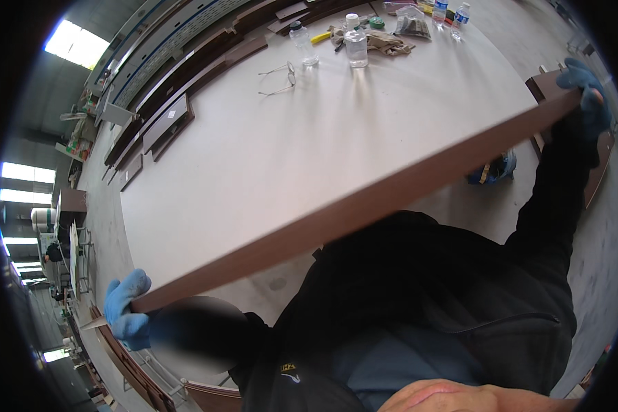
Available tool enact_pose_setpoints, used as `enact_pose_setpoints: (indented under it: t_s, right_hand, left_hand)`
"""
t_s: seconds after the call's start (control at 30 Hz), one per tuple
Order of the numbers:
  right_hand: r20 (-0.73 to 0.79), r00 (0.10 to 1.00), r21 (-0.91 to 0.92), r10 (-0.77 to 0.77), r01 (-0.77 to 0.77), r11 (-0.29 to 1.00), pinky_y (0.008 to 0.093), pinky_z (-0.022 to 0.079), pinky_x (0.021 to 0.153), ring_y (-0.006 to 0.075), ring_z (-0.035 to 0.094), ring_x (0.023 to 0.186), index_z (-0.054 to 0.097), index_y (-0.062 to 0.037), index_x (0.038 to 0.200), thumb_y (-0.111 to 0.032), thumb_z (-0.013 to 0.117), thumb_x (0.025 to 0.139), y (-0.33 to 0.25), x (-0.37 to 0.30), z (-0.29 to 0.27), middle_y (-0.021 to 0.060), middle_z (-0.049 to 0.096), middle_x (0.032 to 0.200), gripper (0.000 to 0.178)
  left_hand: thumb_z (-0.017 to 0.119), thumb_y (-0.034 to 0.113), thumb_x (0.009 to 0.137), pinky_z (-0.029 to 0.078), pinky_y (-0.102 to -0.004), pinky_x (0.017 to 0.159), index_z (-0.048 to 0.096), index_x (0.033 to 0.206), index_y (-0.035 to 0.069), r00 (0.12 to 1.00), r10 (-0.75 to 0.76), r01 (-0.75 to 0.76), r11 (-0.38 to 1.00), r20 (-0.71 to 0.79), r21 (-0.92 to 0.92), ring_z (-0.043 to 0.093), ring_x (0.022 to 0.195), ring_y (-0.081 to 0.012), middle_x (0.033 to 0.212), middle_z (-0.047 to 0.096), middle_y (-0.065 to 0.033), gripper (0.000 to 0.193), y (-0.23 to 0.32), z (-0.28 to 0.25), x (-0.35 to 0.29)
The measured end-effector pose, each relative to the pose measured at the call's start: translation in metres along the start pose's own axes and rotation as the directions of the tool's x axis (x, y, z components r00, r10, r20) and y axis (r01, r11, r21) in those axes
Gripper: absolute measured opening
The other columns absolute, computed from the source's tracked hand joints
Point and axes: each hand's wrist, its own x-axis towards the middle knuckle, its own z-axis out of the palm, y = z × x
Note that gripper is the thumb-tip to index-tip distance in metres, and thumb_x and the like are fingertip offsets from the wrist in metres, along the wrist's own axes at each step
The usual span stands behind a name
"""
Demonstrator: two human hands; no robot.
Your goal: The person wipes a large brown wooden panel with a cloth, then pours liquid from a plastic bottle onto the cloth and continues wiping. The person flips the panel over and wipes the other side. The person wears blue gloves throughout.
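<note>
**Long wood-toned board [360, 206] spans the near side of a white worktable [213, 185], 1 gloved hand at each end**

At the left, the left hand [127, 312], in a blue glove, has its fingers curled around the board's lower end. To hold this piece well, that grip should probably cup the end from beneath as well as from the side, so the narrow strip cannot roll. Farther up the worktable's left side lie dark brown panels [168, 127]; a careful swing would keep the left tip from knocking them.

At mid-length nothing visible supports the board, so an even lift from both ends seems wise. It passes in front of the black jacket [432, 275]; whether it touches the jacket or the tabletop, I cannot tell. The eyeglasses [291, 75] and the 2 clear bottles nearby, 1 dark-capped [304, 44] and 1 white-capped [356, 48], stand well apart from it, and wide turns should keep it so.

At the right, the right hand [587, 93], also blue-gloved, grasps the other end with bent fingers, the arm stretched out. Bringing that elbow in would likely steady the load.

The long axis runs obliquely from lower left to upper right in view. Its left end points toward the lower left; its right end points outward, beyond the worktable's right edge.
</note>
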Motion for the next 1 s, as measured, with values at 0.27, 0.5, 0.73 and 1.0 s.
enact_pose_setpoints:
  t_s: [0.27, 0.5, 0.73, 1.0]
  right_hand:
    - [-0.034, 0.995, 0.054, 0.098, -0.096, 0.994, 0.0382, 0.049, 0.064, 0.023, 0.062, 0.067, 0.057, -0.0049, 0.079, -0.056, 0.043, 0.114, 0.015, 0.058, 0.09, 0.0092, 0.06, 0.072, 0.064]
    - [0.051, 0.977, -0.123, 0.209, -0.201, 0.972, 0.0505, 0.044, 0.065, 0.0416, 0.062, 0.068, 0.061, 0.0002, 0.075, -0.039, 0.055, 0.109, 0.042, 0.107, 0.185, 0.0237, 0.059, 0.072, 0.052]
    - [0.109, 0.966, -0.229, 0.235, -0.206, 0.951, 0.0517, 0.046, 0.066, 0.0424, 0.065, 0.067, 0.067, 0.0003, 0.076, -0.035, 0.055, 0.111, 0.075, 0.123, 0.269, 0.0254, 0.064, 0.072, 0.051]
    - [0.283, 0.892, -0.19, 0.353, -0.309, 0.932, 0.0513, 0.049, 0.068, 0.0415, 0.068, 0.069, 0.071, -0.002, 0.075, -0.034, 0.057, 0.11, 0.098, 0.109, 0.336, 0.0239, 0.068, 0.075, 0.05]
  left_hand:
    - [0.049, 0.022, 0.114, 0.052, -0.0337, 0.06, 0.074, 0.08, 0.005, 0.958, -0.126, 0.119, 0.992, 0.259, 0.045, 0.07, 0.066, -0.0175, 0.081, 0.078, -0.0058, 0.045, -0.056, 0.061, 0.023]
    - [0.043, 0.063, 0.113, 0.056, -0.0472, 0.08, 0.082, 0.092, -0.001, 0.82, -0.428, 0.29, 0.883, 0.381, 0.37, 0.076, 0.086, -0.0397, 0.083, 0.078, -0.0204, 0.078, -0.112, 0.164, 0.04]
    - [0.04, 0.072, 0.109, 0.054, -0.0472, 0.078, 0.081, 0.097, 0.0, 0.766, -0.368, 0.196, 0.915, 0.527, 0.354, 0.075, 0.084, -0.0418, 0.086, 0.076, -0.0258, 0.084, -0.148, 0.248, 0.033]
    - [0.04, 0.078, 0.106, 0.052, -0.0503, 0.074, 0.078, 0.088, -0.004, 0.565, -0.522, 0.259, 0.848, 0.639, 0.463, 0.072, 0.077, -0.0431, 0.075, 0.071, -0.0265, 0.092, -0.167, 0.332, -0.001]
